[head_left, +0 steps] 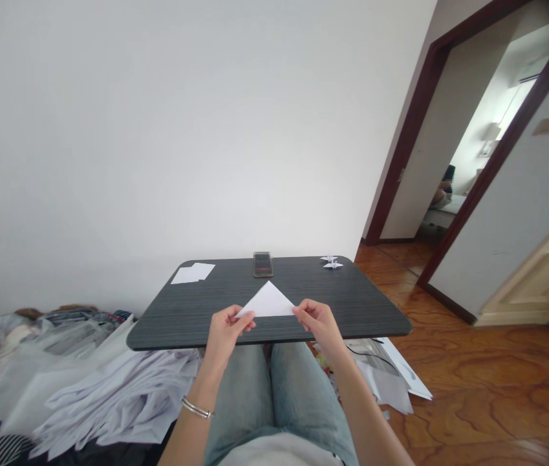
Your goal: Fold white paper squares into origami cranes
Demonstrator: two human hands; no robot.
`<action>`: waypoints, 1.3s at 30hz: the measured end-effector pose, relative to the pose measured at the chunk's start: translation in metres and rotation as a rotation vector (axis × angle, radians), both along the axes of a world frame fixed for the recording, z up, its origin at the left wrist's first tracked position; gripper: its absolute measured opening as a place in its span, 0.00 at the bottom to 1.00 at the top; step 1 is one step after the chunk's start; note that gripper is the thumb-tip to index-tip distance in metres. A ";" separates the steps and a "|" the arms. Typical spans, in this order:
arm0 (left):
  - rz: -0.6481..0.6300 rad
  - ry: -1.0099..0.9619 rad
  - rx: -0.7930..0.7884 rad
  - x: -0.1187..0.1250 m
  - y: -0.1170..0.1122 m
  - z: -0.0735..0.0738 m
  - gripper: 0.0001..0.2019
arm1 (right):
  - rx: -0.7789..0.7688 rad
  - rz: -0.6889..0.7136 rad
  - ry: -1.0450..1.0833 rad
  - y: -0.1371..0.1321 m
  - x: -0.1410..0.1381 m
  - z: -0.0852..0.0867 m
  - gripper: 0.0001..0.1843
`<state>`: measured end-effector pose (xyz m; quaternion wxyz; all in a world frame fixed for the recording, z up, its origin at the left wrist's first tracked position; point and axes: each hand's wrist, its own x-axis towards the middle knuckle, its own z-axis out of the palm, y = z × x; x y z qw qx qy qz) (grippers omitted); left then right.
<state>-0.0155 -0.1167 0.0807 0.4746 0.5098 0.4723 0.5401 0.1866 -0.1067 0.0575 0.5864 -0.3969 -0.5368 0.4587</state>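
A white sheet of paper [269, 301], folded into a triangle with its point away from me, is held just over the near part of the dark table [182, 327]. My left hand [229, 325] pinches its left corner between thumb and fingers. At the right corner, my right hand [316, 318] grips the paper the same way. The long folded edge faces me and runs straight between both hands.
White paper sheets [193, 272] lie at the table's far left. A phone [263, 264] lies at the back middle, and small folded paper cranes [333, 264] stand at the far right. Clothes [123, 395] are piled left of the table; papers [390, 375] lie on the floor at right.
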 end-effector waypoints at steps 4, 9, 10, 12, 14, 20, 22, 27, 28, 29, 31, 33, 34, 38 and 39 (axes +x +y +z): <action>0.148 -0.178 0.107 0.003 0.000 0.003 0.11 | 0.010 0.033 0.006 -0.004 -0.011 -0.002 0.18; 0.019 -0.137 0.055 0.027 -0.008 -0.001 0.12 | 0.041 0.028 0.079 -0.012 -0.036 -0.002 0.20; 0.025 -0.133 0.058 0.031 -0.009 -0.002 0.12 | 0.052 0.031 0.078 -0.013 -0.038 -0.002 0.20; 0.054 -0.119 0.067 0.036 -0.010 -0.004 0.12 | 0.070 0.032 0.069 -0.014 -0.040 -0.002 0.19; 0.081 -0.090 0.080 0.038 -0.011 -0.004 0.12 | 0.074 0.027 0.057 -0.014 -0.039 -0.003 0.20; 0.146 -0.073 0.104 0.028 -0.012 0.000 0.13 | 0.065 0.006 0.049 -0.015 -0.037 -0.002 0.19; 0.174 -0.083 0.107 0.020 -0.011 0.001 0.13 | 0.064 -0.006 0.058 -0.015 -0.036 -0.001 0.19; 0.200 -0.080 0.175 -0.004 -0.005 0.002 0.11 | 0.058 -0.010 0.058 -0.014 -0.033 -0.002 0.20; 0.196 -0.088 0.196 -0.008 -0.004 0.002 0.11 | 0.054 -0.008 0.056 -0.014 -0.032 -0.002 0.20; 0.191 -0.096 0.208 -0.011 -0.003 0.003 0.11 | 0.051 -0.007 0.054 -0.014 -0.031 -0.002 0.20; 0.193 -0.118 0.227 -0.016 -0.002 0.005 0.10 | 0.050 -0.007 0.053 -0.014 -0.031 -0.002 0.21; 0.204 -0.128 0.244 -0.018 -0.002 0.007 0.10 | 0.053 -0.005 0.051 -0.014 -0.031 -0.001 0.21; 0.210 -0.130 0.254 -0.018 -0.003 0.008 0.10 | 0.054 -0.004 0.050 -0.015 -0.031 -0.001 0.20; 0.262 -0.171 0.291 -0.024 -0.002 0.009 0.08 | 0.060 -0.014 0.046 -0.014 -0.030 -0.001 0.20; 0.290 -0.195 0.298 -0.027 -0.001 0.009 0.09 | 0.060 -0.025 0.047 -0.014 -0.030 -0.001 0.20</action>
